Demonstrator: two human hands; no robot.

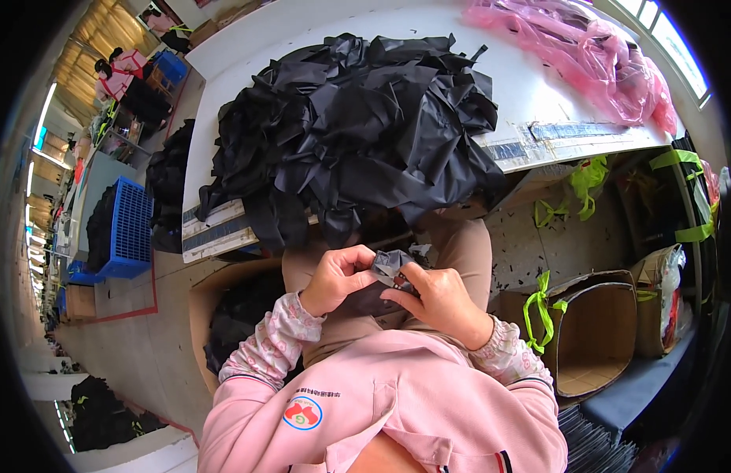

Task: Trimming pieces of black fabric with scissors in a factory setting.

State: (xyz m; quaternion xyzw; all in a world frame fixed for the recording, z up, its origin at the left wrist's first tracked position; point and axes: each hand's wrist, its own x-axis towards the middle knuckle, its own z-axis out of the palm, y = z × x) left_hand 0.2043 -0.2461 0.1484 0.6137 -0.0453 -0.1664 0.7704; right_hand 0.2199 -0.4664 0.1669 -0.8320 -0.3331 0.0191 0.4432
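Above my lap, my left hand (336, 277) and my right hand (442, 298) pinch a small black fabric piece (391, 264) between thumbs and forefingers. Its upper part shines grey, and the fingers partly cover it. Just beyond my hands, a large heap of thin black fabric pieces (365, 118) spreads over the white table (212, 71). Several strips from the heap hang over the table's near edge, close to my knees.
Pink plastic sheeting (594, 63) lies at the table's far right. A cardboard box (598, 331) with green ties (543, 315) stands at my right. To the left are a box holding black fabric (239, 315) and a blue crate (129, 229). People (129, 83) work farther back.
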